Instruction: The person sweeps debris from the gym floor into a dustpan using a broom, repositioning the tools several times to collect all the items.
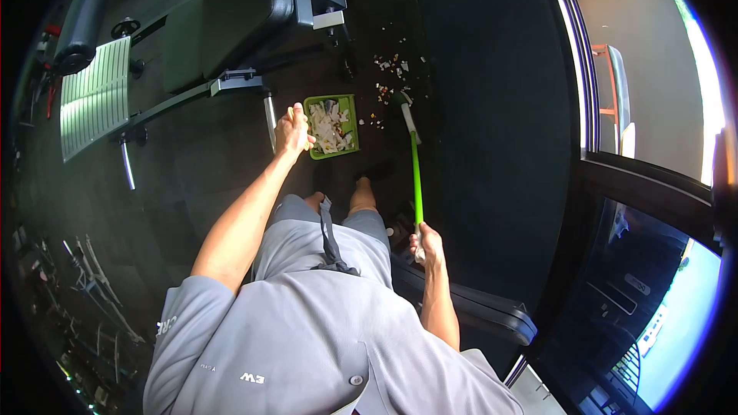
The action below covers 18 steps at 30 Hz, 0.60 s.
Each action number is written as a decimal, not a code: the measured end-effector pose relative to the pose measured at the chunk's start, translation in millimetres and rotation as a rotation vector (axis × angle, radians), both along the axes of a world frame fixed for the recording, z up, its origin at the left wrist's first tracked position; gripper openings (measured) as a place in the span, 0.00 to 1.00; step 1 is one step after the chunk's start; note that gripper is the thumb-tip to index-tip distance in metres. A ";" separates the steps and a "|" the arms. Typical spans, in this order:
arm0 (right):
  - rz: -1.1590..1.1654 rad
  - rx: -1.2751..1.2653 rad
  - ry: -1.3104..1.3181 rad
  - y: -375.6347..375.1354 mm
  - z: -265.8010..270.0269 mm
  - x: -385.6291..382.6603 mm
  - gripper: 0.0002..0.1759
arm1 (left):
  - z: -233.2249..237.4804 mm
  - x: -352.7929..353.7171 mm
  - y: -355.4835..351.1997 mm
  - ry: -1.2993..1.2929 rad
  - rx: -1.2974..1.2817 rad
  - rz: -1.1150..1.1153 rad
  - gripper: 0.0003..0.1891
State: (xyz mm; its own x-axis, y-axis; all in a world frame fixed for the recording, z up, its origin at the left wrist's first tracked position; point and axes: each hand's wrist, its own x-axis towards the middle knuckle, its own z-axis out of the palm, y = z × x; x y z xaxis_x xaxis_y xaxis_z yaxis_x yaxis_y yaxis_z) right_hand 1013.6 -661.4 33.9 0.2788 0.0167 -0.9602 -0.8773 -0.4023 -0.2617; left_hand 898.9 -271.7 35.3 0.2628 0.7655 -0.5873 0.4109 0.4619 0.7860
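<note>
My left hand (294, 131) is closed at the left edge of a green dustpan (355, 124), around something I cannot make out. Pale scraps and dark bits (330, 127) lie inside the pan. My right hand (427, 243) grips the lower end of a broom's bright green handle (417, 180). The broom's head (408, 111), white and dark, rests on the dark floor just right of the dustpan. Scattered debris (392, 68) lies on the floor around and beyond the broom head.
A padded gym bench (238, 11) with metal legs stands at the upper left, beside a slatted pale panel (96, 96). A dark wall (500, 107) and glass doors line the right. A black padded piece (484, 309) is near my right forearm.
</note>
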 end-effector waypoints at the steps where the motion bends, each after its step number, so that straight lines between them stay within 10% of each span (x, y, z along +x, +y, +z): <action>1: 0.009 0.006 -0.035 0.8 5.0 6.1 0.14 | -0.5 1.3 -2.0 -0.004 0.000 -0.012 0.28; 9: 0.070 -0.157 -0.133 79.4 -93.4 72.3 0.16 | -4.3 -3.9 -1.9 0.028 0.013 -0.043 0.26; 18: 0.107 0.095 -0.060 6.9 -21.0 -25.7 0.12 | -9.4 -2.3 3.3 -0.013 -0.016 -0.030 0.25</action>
State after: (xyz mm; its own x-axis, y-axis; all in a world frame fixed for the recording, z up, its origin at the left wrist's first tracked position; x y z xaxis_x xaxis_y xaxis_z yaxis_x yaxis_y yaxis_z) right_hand 988.0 -654.5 12.9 0.3270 0.1391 -0.9347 -0.8124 -0.4640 -0.3532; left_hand 896.6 -268.3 25.9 0.2931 0.7480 -0.5955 0.4143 0.4619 0.7842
